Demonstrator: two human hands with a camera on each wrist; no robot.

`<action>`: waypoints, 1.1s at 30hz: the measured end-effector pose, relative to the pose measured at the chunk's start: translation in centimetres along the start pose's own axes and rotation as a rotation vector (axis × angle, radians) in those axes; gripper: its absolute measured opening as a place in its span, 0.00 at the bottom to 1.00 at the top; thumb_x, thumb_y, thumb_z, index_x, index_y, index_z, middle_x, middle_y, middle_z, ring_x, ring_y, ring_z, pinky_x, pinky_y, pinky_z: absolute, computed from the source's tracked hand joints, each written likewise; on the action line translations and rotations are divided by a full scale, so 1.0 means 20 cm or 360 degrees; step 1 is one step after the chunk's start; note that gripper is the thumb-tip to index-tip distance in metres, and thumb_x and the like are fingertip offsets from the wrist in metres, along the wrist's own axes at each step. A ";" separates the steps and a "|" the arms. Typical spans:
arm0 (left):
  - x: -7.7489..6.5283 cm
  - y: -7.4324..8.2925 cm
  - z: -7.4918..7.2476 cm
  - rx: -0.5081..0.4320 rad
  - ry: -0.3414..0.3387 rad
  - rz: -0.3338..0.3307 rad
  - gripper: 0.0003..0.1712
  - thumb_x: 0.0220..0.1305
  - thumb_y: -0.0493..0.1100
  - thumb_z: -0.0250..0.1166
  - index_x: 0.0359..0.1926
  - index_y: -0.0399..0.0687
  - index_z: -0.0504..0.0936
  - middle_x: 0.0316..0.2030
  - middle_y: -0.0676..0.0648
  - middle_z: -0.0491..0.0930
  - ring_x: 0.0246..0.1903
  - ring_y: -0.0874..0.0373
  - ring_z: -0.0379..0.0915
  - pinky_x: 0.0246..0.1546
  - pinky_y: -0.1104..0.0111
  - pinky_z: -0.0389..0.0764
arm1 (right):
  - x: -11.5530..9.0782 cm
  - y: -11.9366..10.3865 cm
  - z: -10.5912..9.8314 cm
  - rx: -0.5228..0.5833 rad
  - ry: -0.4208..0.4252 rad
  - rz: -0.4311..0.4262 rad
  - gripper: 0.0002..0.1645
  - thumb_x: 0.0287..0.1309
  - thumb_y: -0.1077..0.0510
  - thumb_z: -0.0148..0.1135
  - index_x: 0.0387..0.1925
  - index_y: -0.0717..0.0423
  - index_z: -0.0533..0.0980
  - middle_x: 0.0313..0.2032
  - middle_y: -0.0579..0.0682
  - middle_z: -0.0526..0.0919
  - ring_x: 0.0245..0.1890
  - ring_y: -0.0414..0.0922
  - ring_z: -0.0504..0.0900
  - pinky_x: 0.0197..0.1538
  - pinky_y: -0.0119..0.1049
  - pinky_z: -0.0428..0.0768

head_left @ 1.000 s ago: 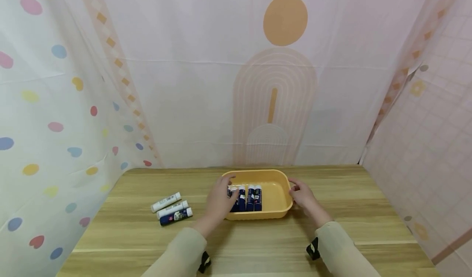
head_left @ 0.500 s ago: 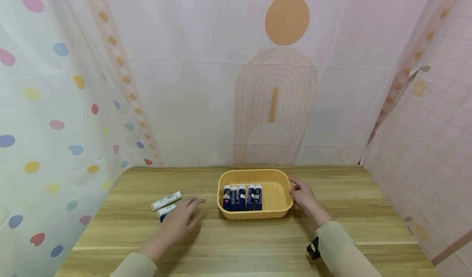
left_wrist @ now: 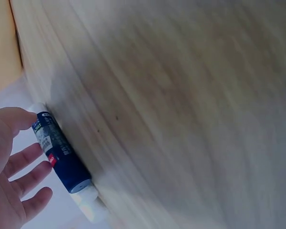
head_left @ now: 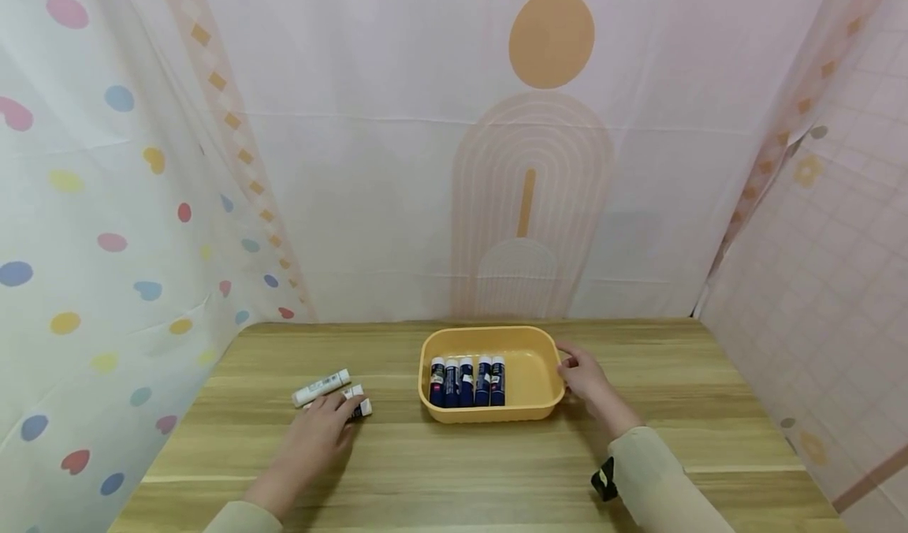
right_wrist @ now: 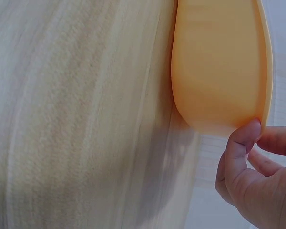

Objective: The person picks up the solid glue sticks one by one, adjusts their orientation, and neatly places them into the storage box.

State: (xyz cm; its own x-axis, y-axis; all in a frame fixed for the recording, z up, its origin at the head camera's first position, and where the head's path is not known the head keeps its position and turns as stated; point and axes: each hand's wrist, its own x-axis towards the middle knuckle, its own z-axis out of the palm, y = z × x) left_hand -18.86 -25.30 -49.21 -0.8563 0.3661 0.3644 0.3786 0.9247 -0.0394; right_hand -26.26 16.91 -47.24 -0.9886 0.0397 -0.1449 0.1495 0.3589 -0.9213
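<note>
My left hand reaches over a blue glue stick with a white cap, lying on the table. In the left wrist view the thumb lies at the cap end and the other fingers are along the barrel's side. The hand hides most of this stick in the head view. Right behind it lie a white glue stick, partly covered, and another white glue stick. My right hand pinches the right-hand rim of a yellow plastic basket, thumb and fingers on either side of the wall.
Several blue glue sticks with white caps stand in a row in the basket's left part. The wooden table ends against a patterned curtain at the back, with more curtain at both sides.
My left hand has moved from the basket's left side leftward to the loose glue sticks and come down on the blue one. The right hand keeps its hold on the basket.
</note>
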 end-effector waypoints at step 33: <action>0.12 0.05 -0.05 -0.0682 0.0123 -0.0219 0.31 0.58 0.35 0.67 0.63 0.54 0.70 0.46 0.42 0.74 0.44 0.48 0.76 0.41 0.56 0.81 | -0.01 -0.01 0.00 0.0004 -0.0024 0.0045 0.28 0.63 0.69 0.48 0.66 0.60 0.63 0.36 0.54 0.69 0.28 0.44 0.70 0.29 0.34 0.74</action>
State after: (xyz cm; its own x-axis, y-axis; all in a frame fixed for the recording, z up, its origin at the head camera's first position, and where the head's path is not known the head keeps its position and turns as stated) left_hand -20.18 -23.61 -47.54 -0.8864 0.2188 0.4080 0.3880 0.8319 0.3967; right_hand -26.18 16.86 -47.06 -0.9837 0.0361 -0.1764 0.1776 0.3554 -0.9177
